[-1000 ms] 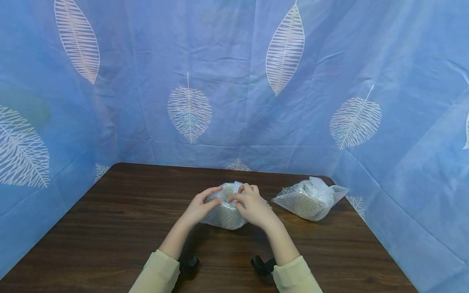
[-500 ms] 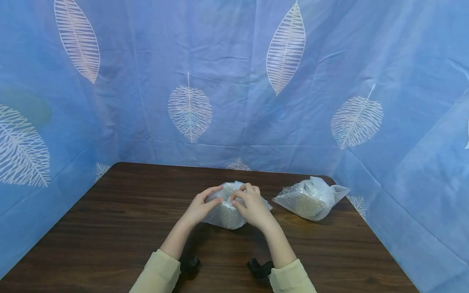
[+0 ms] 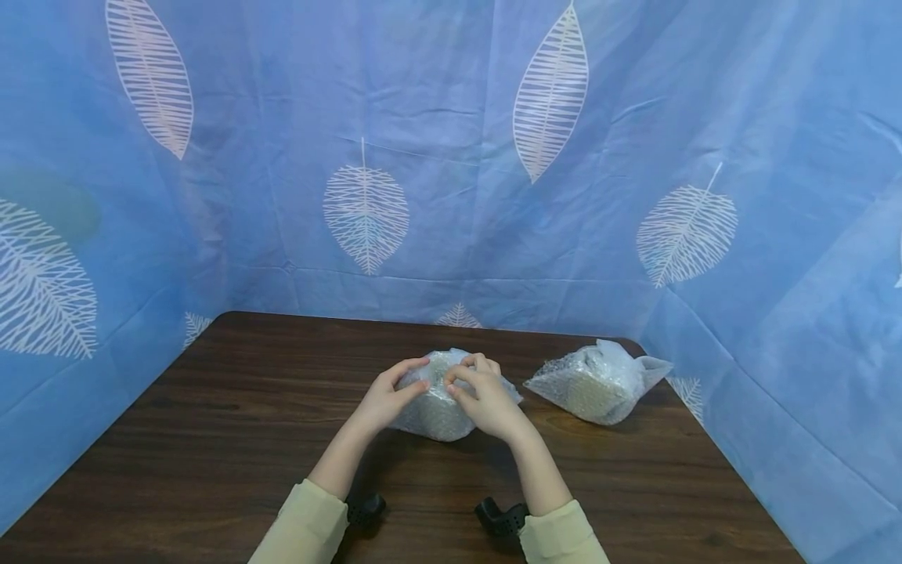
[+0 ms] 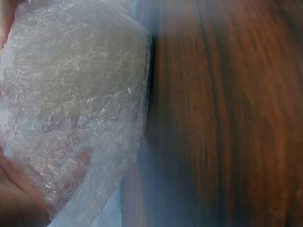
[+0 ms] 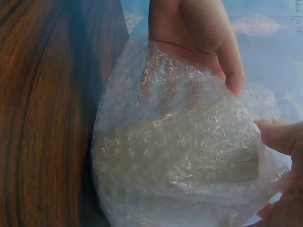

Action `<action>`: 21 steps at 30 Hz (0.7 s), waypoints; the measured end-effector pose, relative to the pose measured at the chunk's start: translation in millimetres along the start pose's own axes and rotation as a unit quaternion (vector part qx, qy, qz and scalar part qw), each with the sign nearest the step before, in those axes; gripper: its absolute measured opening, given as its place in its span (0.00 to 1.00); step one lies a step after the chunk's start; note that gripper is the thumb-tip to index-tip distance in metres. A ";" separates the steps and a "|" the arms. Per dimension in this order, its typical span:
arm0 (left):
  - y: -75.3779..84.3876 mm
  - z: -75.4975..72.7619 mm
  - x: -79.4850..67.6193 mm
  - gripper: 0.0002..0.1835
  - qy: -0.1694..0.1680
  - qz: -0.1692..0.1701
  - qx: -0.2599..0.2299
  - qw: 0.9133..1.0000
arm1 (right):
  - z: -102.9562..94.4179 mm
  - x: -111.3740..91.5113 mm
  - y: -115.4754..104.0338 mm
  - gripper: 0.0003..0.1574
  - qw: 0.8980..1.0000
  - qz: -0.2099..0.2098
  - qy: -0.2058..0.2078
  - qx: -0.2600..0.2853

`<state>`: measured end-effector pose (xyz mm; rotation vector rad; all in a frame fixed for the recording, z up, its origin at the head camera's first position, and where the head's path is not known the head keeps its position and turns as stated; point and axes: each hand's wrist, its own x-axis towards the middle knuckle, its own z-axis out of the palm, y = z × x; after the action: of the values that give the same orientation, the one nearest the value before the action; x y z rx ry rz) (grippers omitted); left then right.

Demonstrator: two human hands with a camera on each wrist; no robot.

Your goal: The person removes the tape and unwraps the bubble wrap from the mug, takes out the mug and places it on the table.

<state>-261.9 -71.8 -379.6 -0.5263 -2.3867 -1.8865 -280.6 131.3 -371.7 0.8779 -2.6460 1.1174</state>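
A clear bubble-wrapped bundle (image 3: 438,419) sits on the table between both hands. Something pale and boxy shows dimly through its wrap in the right wrist view. My left hand (image 3: 384,398) grips the bundle's left side, thumb on the near top; in the left wrist view its fingers show blurred through the plastic (image 4: 85,85). On the right, my right hand (image 3: 488,398) has thumb and index finger curled together at the bundle's upper right, pinching the wrap. The right wrist view has the right thumb (image 5: 277,136) at the upper edge of the wrap, facing the left hand (image 5: 199,28).
A second bubble-wrapped bundle (image 3: 599,388) lies at the table's far right, with a twisted tail of wrap pointing right. The dark wood table (image 3: 211,439) ends at a blue leaf-patterned cloth (image 3: 437,211) behind and on both sides. Black wrist devices (image 3: 502,517) sit under the forearms.
The right hand has shifted slightly right, and its thumb and index finger have drawn closer together. The left hand and both bundles stay practically in place.
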 end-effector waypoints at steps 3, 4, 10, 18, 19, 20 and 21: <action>-0.5 1.0 0.6 0.23 0.004 0.003 0.002 1.000 | -1.2 0.0 1.9 0.04 1.000 -0.006 -0.007 0.018; -0.7 1.3 0.8 0.23 0.005 0.004 0.003 1.000 | -1.7 0.1 2.6 0.05 1.000 -0.007 -0.011 0.022; -2.1 1.9 1.8 0.21 0.015 0.010 0.008 1.000 | -10.0 -0.3 8.1 0.08 0.994 0.007 -0.029 0.105; -1.3 2.7 2.2 0.21 0.024 0.014 0.014 1.000 | -14.3 -0.2 10.0 0.12 0.986 0.029 -0.019 0.164; -1.8 2.5 2.3 0.21 0.025 0.014 0.014 0.999 | -13.6 0.3 10.6 0.11 0.985 0.029 -0.015 0.167; -2.1 2.4 2.3 0.21 0.027 0.013 0.015 0.999 | -13.0 0.5 11.2 0.11 0.985 0.026 -0.013 0.170; -2.1 2.4 2.1 0.21 0.028 0.011 0.014 0.999 | -12.4 0.7 11.7 0.11 0.985 0.023 -0.011 0.173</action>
<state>-264.1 -69.4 -381.7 -0.4901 -2.3581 -1.8309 -288.9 146.1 -369.8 0.8881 -2.5426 1.6208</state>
